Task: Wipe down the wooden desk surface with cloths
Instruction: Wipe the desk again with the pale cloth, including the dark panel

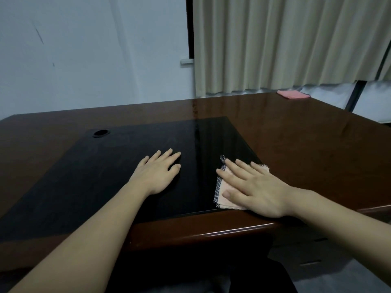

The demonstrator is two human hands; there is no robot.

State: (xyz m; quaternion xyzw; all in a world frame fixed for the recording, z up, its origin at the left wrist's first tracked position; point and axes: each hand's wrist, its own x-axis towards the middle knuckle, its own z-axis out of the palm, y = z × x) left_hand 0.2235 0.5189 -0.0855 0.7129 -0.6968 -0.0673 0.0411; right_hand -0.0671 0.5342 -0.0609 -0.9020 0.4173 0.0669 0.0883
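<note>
Wiping is under way: the right hand point(254, 187) presses flat, fingers straight, on the peach cloth point(224, 194) at the near right corner of the dark pad point(105, 176). Left hand point(157, 173) rests flat, holding nothing. Next, likely a sweep left across the tabletop point(306, 144); the pink cloth point(293, 94) waits far right.

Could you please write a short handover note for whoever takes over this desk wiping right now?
Left hand: flat and bare on the black desk inlay, holding nothing.
Right hand: fingers straight, pressing the peach cloth flat at the inlay's near right corner.
A second, pink cloth lies untouched at the far right of the wooden desk.
Done: cannot tell how much has been wiped.
Left: probably the brown wood around the inlay, out to the far edge.
</note>
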